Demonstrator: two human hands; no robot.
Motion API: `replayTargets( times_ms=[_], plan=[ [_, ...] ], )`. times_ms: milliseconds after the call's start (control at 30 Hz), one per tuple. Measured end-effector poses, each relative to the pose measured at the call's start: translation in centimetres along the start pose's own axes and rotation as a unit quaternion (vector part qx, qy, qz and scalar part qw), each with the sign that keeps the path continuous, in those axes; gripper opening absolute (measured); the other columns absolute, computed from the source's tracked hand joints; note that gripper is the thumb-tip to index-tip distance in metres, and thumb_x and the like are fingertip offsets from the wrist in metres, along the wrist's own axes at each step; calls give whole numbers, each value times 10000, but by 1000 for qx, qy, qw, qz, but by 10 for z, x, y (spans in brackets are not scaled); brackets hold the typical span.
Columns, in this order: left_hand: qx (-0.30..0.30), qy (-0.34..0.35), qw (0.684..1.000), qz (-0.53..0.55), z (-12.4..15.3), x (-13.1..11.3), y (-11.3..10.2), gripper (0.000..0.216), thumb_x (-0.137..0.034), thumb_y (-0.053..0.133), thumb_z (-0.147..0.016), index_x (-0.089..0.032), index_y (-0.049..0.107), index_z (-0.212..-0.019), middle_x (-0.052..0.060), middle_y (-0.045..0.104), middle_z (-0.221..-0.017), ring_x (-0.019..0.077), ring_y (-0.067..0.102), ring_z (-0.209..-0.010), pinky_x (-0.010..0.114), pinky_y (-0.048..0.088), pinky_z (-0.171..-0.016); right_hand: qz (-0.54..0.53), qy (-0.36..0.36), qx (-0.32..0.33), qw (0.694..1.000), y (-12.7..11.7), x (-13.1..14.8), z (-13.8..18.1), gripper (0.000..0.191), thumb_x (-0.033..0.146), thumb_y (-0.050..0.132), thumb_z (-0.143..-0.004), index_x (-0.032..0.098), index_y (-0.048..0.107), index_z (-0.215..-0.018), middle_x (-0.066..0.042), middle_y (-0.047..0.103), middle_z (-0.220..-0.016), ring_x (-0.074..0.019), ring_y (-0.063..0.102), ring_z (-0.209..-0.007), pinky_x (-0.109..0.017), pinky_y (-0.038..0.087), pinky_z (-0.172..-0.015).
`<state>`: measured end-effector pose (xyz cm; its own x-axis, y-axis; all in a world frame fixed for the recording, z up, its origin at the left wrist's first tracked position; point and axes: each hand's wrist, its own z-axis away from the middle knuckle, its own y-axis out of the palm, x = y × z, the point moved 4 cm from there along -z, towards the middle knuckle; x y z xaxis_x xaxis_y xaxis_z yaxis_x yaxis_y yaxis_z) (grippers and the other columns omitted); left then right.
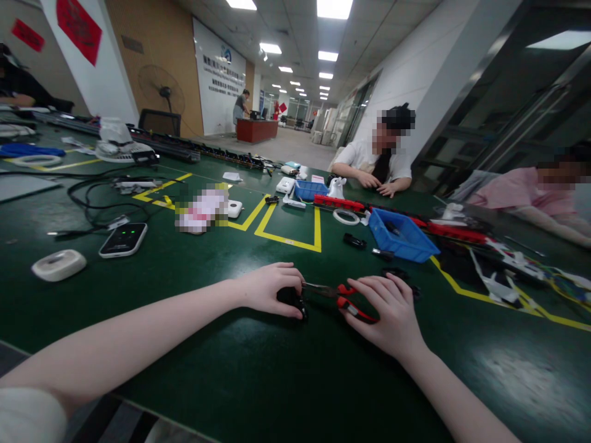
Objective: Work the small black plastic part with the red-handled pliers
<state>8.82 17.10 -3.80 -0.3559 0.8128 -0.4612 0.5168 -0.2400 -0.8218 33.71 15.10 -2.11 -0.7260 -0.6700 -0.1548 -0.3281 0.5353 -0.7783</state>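
My left hand (270,288) is curled over a small black part (292,299) and presses it onto the green table (258,369). My right hand (385,307) grips the red handles of a pair of pliers (344,296). The metal jaws of the pliers point left and reach the black part under my left fingers. Another small black piece (398,274) lies just beyond my right hand.
A blue bin (401,235) and small black parts (354,241) sit behind my hands. A phone (123,239), a white oval case (58,264) and cables lie to the left. Two people sit at the right side, with red strips and loose parts before them.
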Motion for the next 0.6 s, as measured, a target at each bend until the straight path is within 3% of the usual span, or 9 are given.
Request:
replayTargets(
  times_ms=[167,400,600],
  plan=[
    [4,1,999,-37,2,-1,0,284,-410,675,-848,-198,640,-1034,80,621,-1291,240,583,-1213,504,280,-1186,-8,6,1,1000,1,-2,0,439,384,653,-808,241,614,-1221,-67,702,-1066,-270,631,-1016,-511,368,-1018],
    [0,4,998,-57,2,0,1,284,-164,593,-842,-215,649,-1116,74,600,-1335,230,561,-1251,510,253,-1204,-20,27,2,999,8,-8,2,467,384,649,-803,241,620,-1247,-74,706,-1081,-267,652,-988,-503,425,-972],
    [16,-2,999,-42,2,0,0,311,-150,557,-863,-220,632,-1157,56,620,-1319,211,579,-1225,460,303,-1180,-52,14,-3,999,2,-10,2,479,348,660,-808,222,613,-1268,-98,695,-1099,-266,655,-984,-427,537,-835]
  ],
)
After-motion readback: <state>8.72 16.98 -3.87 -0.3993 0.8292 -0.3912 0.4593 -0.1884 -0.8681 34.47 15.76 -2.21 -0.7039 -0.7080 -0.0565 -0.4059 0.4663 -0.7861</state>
